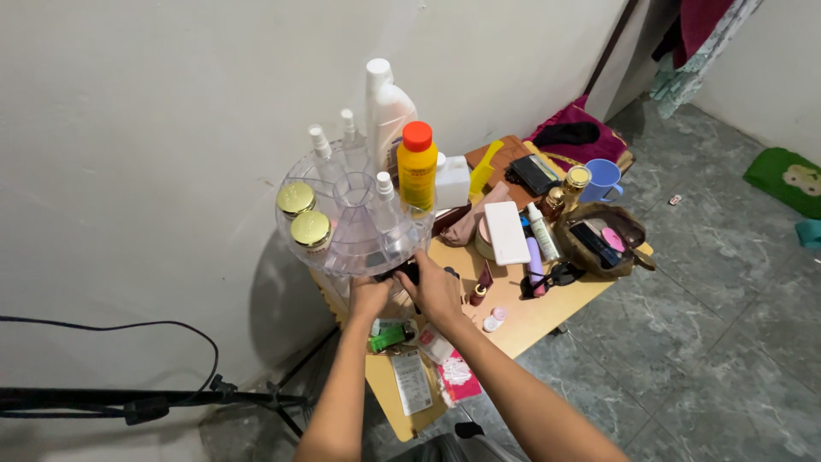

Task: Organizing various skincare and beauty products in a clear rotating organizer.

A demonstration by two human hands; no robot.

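Note:
A clear round organiser stands on a low wooden table against the wall. It carries a yellow bottle with an orange cap, a tall white bottle, two gold-lidded jars and small spray bottles. My left hand and my right hand meet under the organiser's front rim. Both close around a small dark object, mostly hidden by my fingers.
The table holds a white flat box, a brown open pouch, a blue mug, sunglasses, small tubes and packets. A tripod with cable lies at left. Cloths and a green mat lie on the tiled floor.

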